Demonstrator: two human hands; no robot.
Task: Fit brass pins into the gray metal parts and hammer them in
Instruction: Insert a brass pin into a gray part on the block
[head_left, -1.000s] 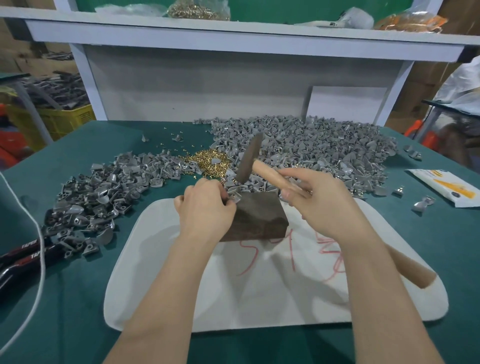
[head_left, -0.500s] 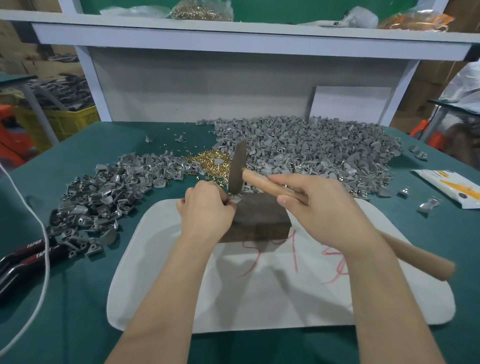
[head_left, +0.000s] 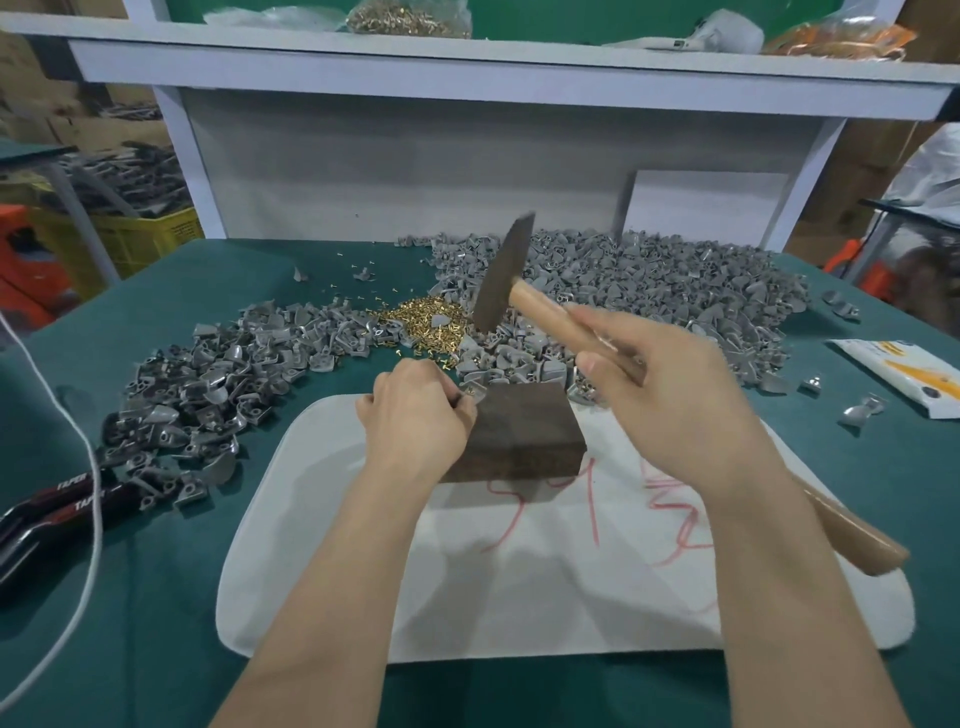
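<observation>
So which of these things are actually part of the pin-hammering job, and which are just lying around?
In use: hammer in the right hand; gray part pinched by the left hand at the dark block; brass pins; heaps of gray parts; white mat.
Lying about: pliers; white cord; printed packet; yellow crate.

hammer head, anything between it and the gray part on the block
Nothing visible. The hammer is raised in the right hand, with open air from its head down to the gray part on the dark block. The left hand pinches that part, close beside the strike spot.
</observation>
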